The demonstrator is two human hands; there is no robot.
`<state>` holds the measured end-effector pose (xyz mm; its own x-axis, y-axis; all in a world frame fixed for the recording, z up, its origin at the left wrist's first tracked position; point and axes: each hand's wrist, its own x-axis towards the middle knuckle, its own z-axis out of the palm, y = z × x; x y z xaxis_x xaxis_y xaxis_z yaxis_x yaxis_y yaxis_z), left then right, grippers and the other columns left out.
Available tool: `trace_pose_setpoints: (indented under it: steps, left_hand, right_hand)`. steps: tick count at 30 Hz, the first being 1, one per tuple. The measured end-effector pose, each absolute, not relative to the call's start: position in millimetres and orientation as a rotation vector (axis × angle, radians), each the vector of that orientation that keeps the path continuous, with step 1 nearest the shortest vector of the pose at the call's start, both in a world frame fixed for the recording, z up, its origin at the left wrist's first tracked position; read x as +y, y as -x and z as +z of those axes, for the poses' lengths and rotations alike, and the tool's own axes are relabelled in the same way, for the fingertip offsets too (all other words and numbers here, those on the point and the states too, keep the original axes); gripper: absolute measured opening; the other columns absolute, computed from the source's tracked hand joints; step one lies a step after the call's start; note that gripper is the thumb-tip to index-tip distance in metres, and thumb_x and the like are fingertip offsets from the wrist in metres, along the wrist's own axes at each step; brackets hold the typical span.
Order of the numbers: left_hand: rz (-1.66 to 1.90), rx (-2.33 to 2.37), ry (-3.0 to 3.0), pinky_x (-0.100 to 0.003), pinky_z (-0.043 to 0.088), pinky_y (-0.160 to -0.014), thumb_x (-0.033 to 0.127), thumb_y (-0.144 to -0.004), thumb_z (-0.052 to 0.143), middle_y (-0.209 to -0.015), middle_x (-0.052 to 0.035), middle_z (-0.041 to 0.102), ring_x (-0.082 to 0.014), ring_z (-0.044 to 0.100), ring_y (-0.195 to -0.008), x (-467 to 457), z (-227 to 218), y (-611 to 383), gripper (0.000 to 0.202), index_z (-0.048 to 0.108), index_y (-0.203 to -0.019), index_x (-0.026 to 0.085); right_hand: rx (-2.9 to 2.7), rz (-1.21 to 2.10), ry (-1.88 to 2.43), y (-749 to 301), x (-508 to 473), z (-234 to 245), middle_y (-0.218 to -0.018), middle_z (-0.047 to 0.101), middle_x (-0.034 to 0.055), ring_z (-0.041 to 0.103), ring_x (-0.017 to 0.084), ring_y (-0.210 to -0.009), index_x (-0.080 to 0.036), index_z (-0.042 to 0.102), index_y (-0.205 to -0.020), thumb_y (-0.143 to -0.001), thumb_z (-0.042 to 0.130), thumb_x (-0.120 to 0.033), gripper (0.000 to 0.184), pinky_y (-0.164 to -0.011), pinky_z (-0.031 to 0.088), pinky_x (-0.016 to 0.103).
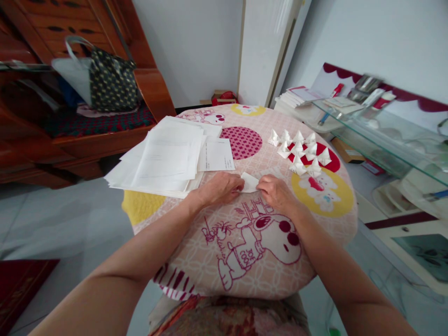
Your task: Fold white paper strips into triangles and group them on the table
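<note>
A small folded piece of white paper [249, 182] lies on the patterned tablecloth [196, 233], held between my two hands. My left hand [224, 187] has its fingers curled closed at the paper's left edge. On the other side, my right hand [276, 190] pinches the right edge between thumb and fingers. Several small folded paper boats [298, 149] stand in rows beyond my right hand. To the left, a loose stack of white paper sheets [168, 154] spreads over the table, with a few printed lines showing through.
At the right stands a glass-topped cabinet [395, 140] bearing papers, a red pen and metal containers. A wooden bench [105, 135] with a dark patterned bag [112, 81] is at the back left. A red mat [24, 284] lies on the tiled floor.
</note>
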<state>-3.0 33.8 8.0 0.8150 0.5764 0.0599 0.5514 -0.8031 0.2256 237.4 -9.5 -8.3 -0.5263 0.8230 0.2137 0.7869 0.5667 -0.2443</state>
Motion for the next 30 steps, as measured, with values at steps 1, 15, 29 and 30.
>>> trace_pose_setpoints:
  steps: [1,15,29,30]
  left_hand:
    - [0.171,0.926,-2.789,-0.028,0.042,-0.071,0.016,-0.088,0.060,-0.090,-0.0051,0.075,-0.0167,0.065,-0.081,34.2,8.4,2.7,0.013,0.072,-0.092,0.018]
    - [0.365,1.225,-2.289,-0.025,0.038,-0.062,0.023,-0.083,0.065,-0.062,0.0008,0.069,-0.0119,0.057,-0.060,47.7,0.3,1.0,0.017,0.078,-0.074,0.018]
    - [0.285,1.372,-2.289,-0.026,0.037,-0.061,0.026,-0.081,0.069,-0.071,-0.0027,0.073,-0.0124,0.058,-0.062,51.6,-1.6,-2.7,0.014,0.078,-0.076,0.017]
    - [0.276,1.378,-2.299,-0.026,0.038,-0.062,0.026,-0.081,0.069,-0.072,-0.0029,0.073,-0.0126,0.059,-0.063,51.4,-1.3,-3.0,0.014,0.078,-0.077,0.017]
  right_hand:
    - [-2.458,0.205,1.317,-238.9,-8.2,-9.3,-0.086,0.066,0.0091,0.059,0.022,-0.085,-0.015,0.075,-0.081,-0.086,0.055,0.002,0.027,-0.077,0.046,0.033]
    - [-2.116,0.475,1.451,-244.4,9.0,-7.6,-0.074,0.066,0.0021,0.057,0.015,-0.070,-0.017,0.073,-0.069,-0.084,0.069,-0.007,0.018,-0.069,0.040,0.028]
    - [-2.028,0.455,1.685,-238.5,16.5,-8.1,-0.067,0.066,0.0015,0.057,0.016,-0.066,-0.017,0.073,-0.068,-0.079,0.074,-0.016,0.011,-0.065,0.038,0.028]
    - [-2.029,0.459,1.692,-238.0,16.7,-7.6,-0.067,0.067,0.0014,0.057,0.016,-0.066,-0.016,0.074,-0.068,-0.079,0.074,-0.016,0.011,-0.065,0.038,0.028]
